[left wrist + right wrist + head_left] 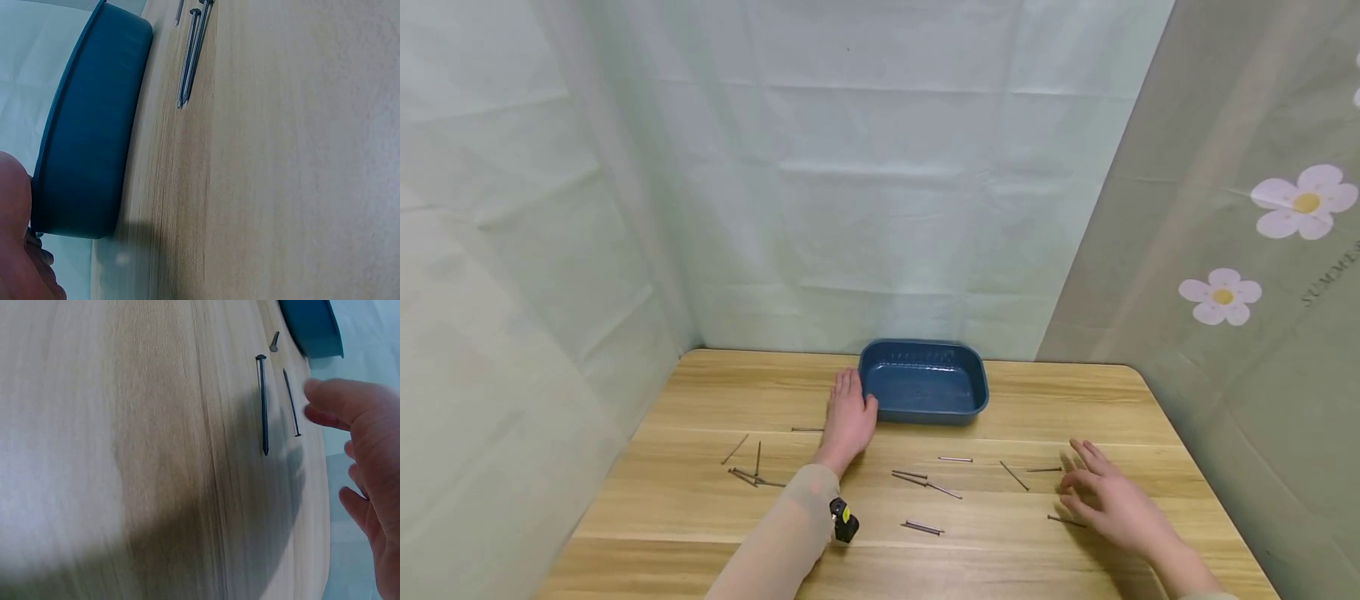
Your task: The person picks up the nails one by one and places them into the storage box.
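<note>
A dark blue rectangular tray point(917, 417) stands at the back of the wooden table. My left hand point(850, 421) grips its left end, thumb over the rim and fingers along the outside; in the left wrist view the thumb point(14, 194) shows at the tray's corner. My right hand point(1120, 504) hovers at the right, fingers loosely bent and holding nothing. Close to its fingertips lie one nail point(1043, 470) and another nail point(1066, 522). The right wrist view shows a nail point(264, 406) on the table below that hand.
Several loose nails point(927, 483) lie across the middle of the table point(1000, 567). A crossed group of nails point(756, 478) lies left of my left forearm, and one nail point(807, 429) beside the left hand. Pale curtains point(887, 208) enclose the back and sides.
</note>
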Motion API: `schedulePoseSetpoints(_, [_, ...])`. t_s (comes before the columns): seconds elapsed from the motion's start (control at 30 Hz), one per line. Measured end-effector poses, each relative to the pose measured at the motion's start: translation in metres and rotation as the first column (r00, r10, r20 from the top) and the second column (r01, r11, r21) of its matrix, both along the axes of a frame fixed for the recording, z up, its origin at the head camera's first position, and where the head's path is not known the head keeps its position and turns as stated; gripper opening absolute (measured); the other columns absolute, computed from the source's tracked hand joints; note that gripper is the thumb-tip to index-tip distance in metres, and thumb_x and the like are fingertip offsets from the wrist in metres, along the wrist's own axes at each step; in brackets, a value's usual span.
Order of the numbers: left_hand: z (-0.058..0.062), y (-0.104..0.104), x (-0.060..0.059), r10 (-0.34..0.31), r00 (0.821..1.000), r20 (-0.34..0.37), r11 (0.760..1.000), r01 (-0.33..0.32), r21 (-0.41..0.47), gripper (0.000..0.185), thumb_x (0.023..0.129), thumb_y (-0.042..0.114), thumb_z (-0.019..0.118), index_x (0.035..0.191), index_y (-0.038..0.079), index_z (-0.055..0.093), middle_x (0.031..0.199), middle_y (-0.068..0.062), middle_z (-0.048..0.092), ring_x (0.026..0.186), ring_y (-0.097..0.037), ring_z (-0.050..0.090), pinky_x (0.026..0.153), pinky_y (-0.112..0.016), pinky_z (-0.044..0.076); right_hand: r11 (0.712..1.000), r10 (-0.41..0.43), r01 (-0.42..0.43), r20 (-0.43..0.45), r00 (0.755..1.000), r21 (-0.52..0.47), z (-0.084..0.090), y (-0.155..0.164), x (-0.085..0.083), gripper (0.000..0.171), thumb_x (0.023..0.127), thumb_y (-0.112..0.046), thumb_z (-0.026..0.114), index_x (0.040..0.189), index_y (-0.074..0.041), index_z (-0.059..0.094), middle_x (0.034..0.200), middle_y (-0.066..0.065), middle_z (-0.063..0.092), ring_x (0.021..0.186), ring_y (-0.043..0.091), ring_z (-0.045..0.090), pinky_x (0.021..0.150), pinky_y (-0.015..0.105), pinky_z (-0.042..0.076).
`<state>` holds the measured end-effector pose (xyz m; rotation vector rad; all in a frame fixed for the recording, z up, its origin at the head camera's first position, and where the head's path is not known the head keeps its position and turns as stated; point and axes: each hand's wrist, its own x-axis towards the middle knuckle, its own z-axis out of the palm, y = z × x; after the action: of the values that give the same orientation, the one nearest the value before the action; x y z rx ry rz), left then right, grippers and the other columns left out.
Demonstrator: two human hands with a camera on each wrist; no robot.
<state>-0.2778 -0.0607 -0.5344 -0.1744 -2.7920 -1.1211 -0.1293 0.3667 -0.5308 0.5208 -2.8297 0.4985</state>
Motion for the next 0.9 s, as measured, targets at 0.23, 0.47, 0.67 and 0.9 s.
schedulePoseSetpoints(0.23, [0.000,0.000,0.001,0.001,1.000,-0.004,1.000,-0.001,-0.009,0.066,0.110,0.020,0.046,0.163,-0.014,0.025,0.171,-0.030,0.024,0.161,-0.045,0.015,0.130,-0.055,0.014,0.996,0.089,-0.089,-0.013,0.996,0.000,0.000,0.000,0.008,0.033,0.082,-0.029,0.094,0.088,-0.041,0.065,0.157,0.025,0.053,0.143,0.054,0.047,0.113,0.002,0.006])
schedulePoseSetpoints(0.47, [-0.001,0.000,0.000,0.001,1.000,-0.013,1.000,-0.002,-0.031,0.065,0.111,0.022,0.046,0.163,-0.013,0.026,0.171,-0.031,0.025,0.161,-0.045,0.016,0.130,-0.056,0.016,0.996,0.089,-0.089,0.017,0.996,0.002,-0.001,0.000,0.011,0.033,0.081,-0.026,0.095,0.088,-0.039,0.065,0.158,0.026,0.051,0.146,0.052,0.044,0.112,0.000,0.007])
schedulePoseSetpoints(0.67, [-0.002,0.000,0.000,0.009,1.000,-0.020,0.999,-0.010,-0.039,0.065,0.112,0.021,0.045,0.163,-0.014,0.026,0.170,-0.031,0.026,0.161,-0.045,0.016,0.130,-0.057,0.016,0.996,0.076,-0.077,0.012,0.997,0.047,-0.002,0.000,0.012,0.034,0.080,-0.030,0.095,0.087,-0.041,0.064,0.159,0.022,0.052,0.146,0.047,0.046,0.113,0.007,0.028])
schedulePoseSetpoints(0.9, [-0.002,0.000,0.000,0.005,0.999,-0.032,0.999,-0.006,-0.038,0.064,0.112,0.021,0.046,0.162,-0.015,0.028,0.170,-0.032,0.027,0.161,-0.046,0.017,0.129,-0.058,0.017,0.995,0.057,-0.058,0.024,0.998,0.078,0.001,-0.001,0.015,0.034,0.081,-0.029,0.095,0.087,-0.043,0.064,0.159,0.020,0.052,0.147,0.045,0.046,0.098,0.050,0.058])
